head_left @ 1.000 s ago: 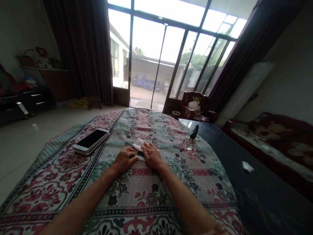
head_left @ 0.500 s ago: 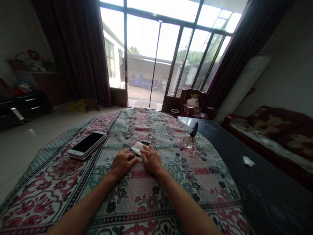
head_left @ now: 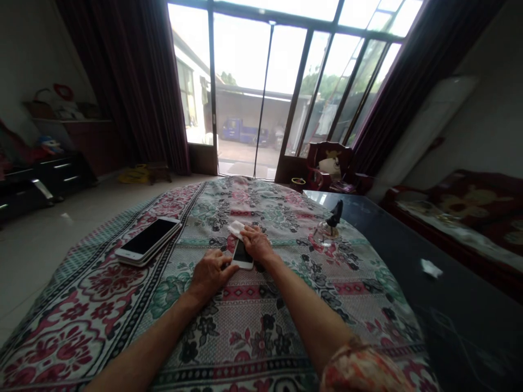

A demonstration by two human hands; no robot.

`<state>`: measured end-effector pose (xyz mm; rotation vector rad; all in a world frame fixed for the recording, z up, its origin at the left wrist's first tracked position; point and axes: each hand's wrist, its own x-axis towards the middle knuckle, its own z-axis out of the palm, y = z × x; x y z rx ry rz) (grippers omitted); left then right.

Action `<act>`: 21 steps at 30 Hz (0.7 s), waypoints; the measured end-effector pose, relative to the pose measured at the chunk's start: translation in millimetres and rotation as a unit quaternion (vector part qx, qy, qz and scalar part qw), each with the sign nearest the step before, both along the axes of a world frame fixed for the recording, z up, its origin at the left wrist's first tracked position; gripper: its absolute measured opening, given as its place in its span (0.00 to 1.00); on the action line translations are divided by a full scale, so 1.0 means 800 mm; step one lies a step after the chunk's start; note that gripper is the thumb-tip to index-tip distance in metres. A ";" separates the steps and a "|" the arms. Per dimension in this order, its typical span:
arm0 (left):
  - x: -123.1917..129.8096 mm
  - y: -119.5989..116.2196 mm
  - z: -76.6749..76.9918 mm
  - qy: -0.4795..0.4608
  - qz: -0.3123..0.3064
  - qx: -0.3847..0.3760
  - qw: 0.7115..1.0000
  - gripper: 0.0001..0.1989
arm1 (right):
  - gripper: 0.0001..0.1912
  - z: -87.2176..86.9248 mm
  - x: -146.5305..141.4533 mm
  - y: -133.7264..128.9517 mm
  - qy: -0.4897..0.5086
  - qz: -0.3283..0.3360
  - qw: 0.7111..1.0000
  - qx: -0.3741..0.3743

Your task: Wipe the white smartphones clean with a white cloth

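Note:
A small white smartphone (head_left: 244,258) with a dark screen lies flat on the patterned tablecloth. My left hand (head_left: 210,270) grips its left lower edge, thumb at the near corner and fingers curled along the side. Over the phone's far part, my right hand (head_left: 256,243) presses a folded white tissue (head_left: 236,228) under its fingers. The tissue pokes out past the fingertips at the phone's far end. To the left, a larger white smartphone (head_left: 149,238) rests face up on top of another device, apart from both hands.
A clear bottle with a black spray head (head_left: 335,214) stands on the tablecloth (head_left: 261,305) to the right. Beyond the cloth's right edge, a crumpled white tissue (head_left: 431,268) lies on a dark glossy tabletop (head_left: 453,316). A wooden chair (head_left: 330,163) stands by the glass doors.
My right hand and the tissue have slid away from me toward the phone's far end, uncovering its lower screen. My left hand stays at the phone's edge. The view has shifted slightly.

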<state>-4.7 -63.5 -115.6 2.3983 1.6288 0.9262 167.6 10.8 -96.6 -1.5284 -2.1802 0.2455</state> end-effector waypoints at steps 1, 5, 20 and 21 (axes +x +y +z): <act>0.001 -0.001 0.000 0.006 0.000 0.007 1.000 0.10 | 0.17 0.000 0.001 -0.006 -0.003 0.008 1.000 0.006; 0.002 -0.003 -0.001 0.023 0.007 0.026 0.999 0.10 | 0.17 -0.001 0.007 -0.043 -0.008 0.044 0.999 0.016; 0.004 -0.009 0.003 0.052 0.004 0.058 0.997 0.07 | 0.18 -0.004 0.026 -0.120 0.028 0.078 0.996 0.020; 0.004 -0.009 0.002 0.047 -0.003 0.059 0.997 0.06 | 0.18 -0.004 0.025 -0.115 0.029 0.077 0.996 0.020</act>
